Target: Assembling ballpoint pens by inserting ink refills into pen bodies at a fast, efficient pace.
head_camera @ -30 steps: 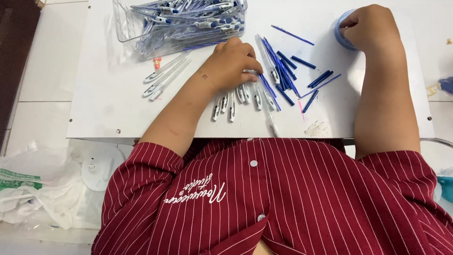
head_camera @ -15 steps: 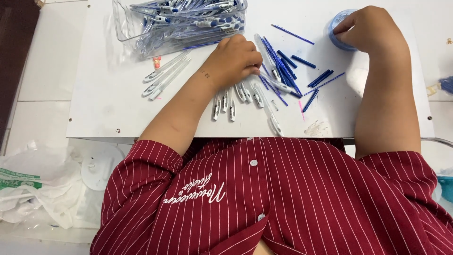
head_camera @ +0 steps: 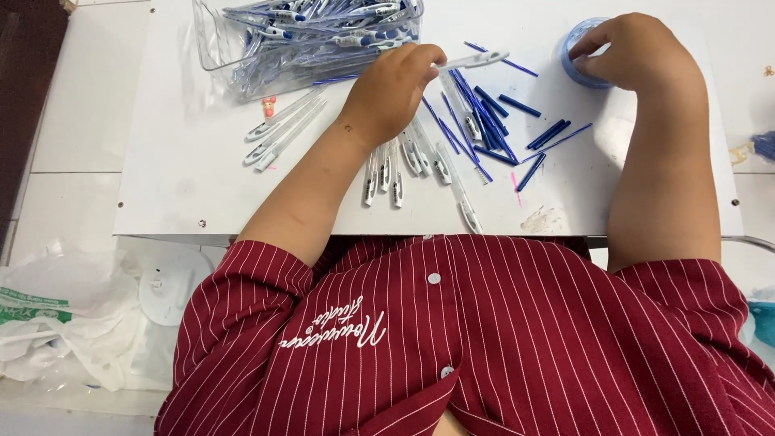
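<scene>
Seated over a white table [head_camera: 178,186], a person in a dark red striped shirt [head_camera: 500,339] is pinching a white pen barrel [head_camera: 472,60] in the fingertips of the left hand [head_camera: 391,89], lifting it clear of the tabletop with its tip pointing toward the right hand. That right hand [head_camera: 634,52] is curling over a small round blue container [head_camera: 575,64] at the table's far right, fingers closing on its rim. Loose blue refills [head_camera: 484,121] are lying scattered between the two hands, and a row of white pen barrels [head_camera: 404,165] is resting just beneath the left wrist. A clear plastic bag of assembled pens [head_camera: 307,32] is sitting at the far edge, beside the left hand.
</scene>
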